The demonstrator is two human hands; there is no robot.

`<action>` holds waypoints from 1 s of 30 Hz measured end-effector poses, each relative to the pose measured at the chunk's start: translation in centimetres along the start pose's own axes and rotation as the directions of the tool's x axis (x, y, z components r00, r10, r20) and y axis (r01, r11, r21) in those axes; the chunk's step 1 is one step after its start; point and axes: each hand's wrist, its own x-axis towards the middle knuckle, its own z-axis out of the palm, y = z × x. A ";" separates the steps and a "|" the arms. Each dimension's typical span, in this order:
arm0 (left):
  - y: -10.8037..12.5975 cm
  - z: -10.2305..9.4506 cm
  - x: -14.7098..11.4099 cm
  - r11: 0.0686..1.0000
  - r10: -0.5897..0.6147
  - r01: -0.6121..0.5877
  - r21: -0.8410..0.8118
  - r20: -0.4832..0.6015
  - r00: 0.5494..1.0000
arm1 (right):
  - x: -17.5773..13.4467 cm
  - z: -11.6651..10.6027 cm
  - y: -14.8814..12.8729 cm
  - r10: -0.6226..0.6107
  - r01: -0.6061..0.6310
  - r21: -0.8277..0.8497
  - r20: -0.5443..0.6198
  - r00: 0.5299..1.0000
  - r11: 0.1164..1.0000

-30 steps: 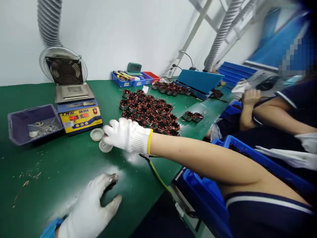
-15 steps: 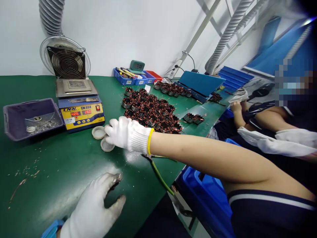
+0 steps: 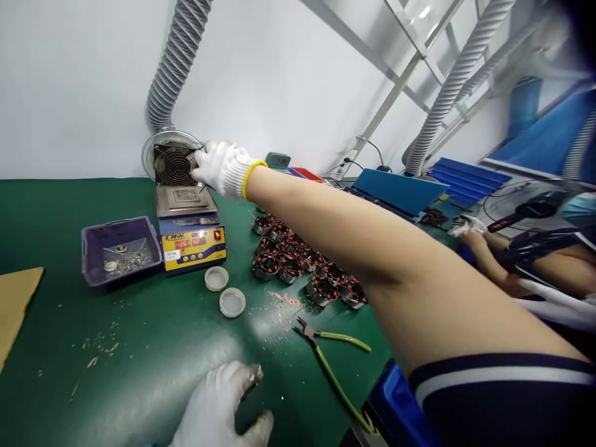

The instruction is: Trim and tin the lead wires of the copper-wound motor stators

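My right hand [image 3: 221,166], in a white knit glove with a yellow cuff, is above the right side of the solder pot [image 3: 189,197], by the edge of the fan [image 3: 176,167]. Its fingers are curled; whatever they hold is hidden, though a thin dark line shows below them. My left hand [image 3: 223,406], in a white glove with dirty fingertips, stays low over the bench, thumb and fingers apart and nothing between them. Two small white dishes [image 3: 216,279] sit before the pot. Green-handled cutting pliers [image 3: 308,330] lie open to the right. Wire-wound motor stators [image 3: 289,266] stand partly behind my right arm.
A purple bin [image 3: 121,282] with metal scraps is left of the pot. Cardboard [image 3: 18,304] lies at the far left. Copper clippings [image 3: 285,299] are scattered near the stators. A blue box [image 3: 395,195] stands farther back, and a co-worker's gloved hand [image 3: 467,225] is at the right.
My right hand has moved from the white dishes up and back to the solder pot, uncovering both dishes and the pliers. The view has shifted left; my left hand keeps its open shape.
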 end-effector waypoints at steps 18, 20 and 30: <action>-0.2 -0.2 0.9 0.996 -0.046 0.053 -0.065 0.112 0.993 | 3.4 1.5 2.6 0.107 -0.112 0.260 0.033 0.994 0.959; 0.1 -0.3 0.9 0.996 -0.058 0.064 -0.061 0.105 0.993 | 3.2 1.4 3.3 0.170 -0.178 0.366 0.054 0.984 0.913; 0.2 0.0 0.8 0.993 -0.100 0.107 -0.059 0.112 0.989 | 5.7 4.0 0.0 0.343 -0.207 0.678 -0.071 0.937 0.705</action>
